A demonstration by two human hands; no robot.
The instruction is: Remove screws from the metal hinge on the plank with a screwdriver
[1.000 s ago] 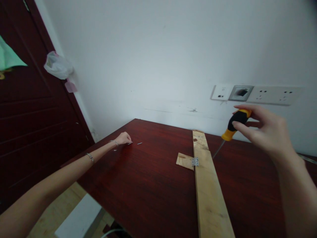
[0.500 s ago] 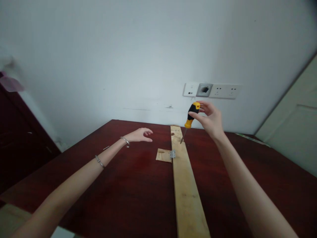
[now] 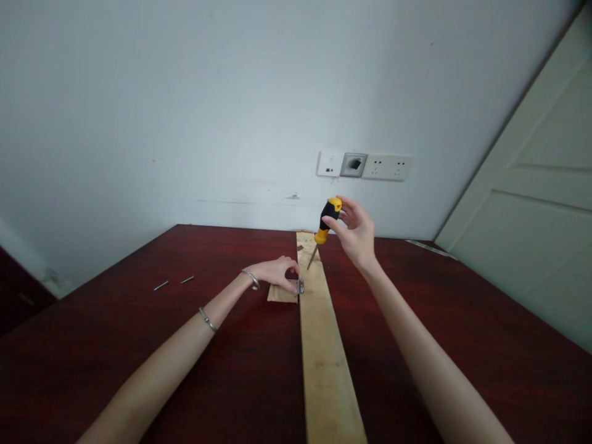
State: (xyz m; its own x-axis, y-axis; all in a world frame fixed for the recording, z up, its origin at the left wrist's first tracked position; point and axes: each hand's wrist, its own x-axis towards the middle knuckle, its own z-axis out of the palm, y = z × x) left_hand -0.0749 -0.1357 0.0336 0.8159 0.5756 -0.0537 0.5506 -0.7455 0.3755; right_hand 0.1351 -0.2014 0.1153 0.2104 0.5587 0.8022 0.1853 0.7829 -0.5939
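Right hand (image 3: 354,231) wrapped around the handle of a screwdriver (image 3: 330,216), tip pointing down at the board (image 3: 324,345); contact cannot be told. Left hand (image 3: 276,271), thumb and fingers curved at the metal hinge (image 3: 301,286); whether they pinch anything is unclear. The hinge bridges board and small wooden piece (image 3: 280,295). Work appears partway: hinge positioned, its fixing indiscernible, driver not on it, two slim fasteners (image 3: 161,285) loose on the desk (image 3: 222,382), left.

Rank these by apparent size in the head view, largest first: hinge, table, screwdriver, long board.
1. Table
2. Long board
3. Screwdriver
4. Hinge, clearly smallest
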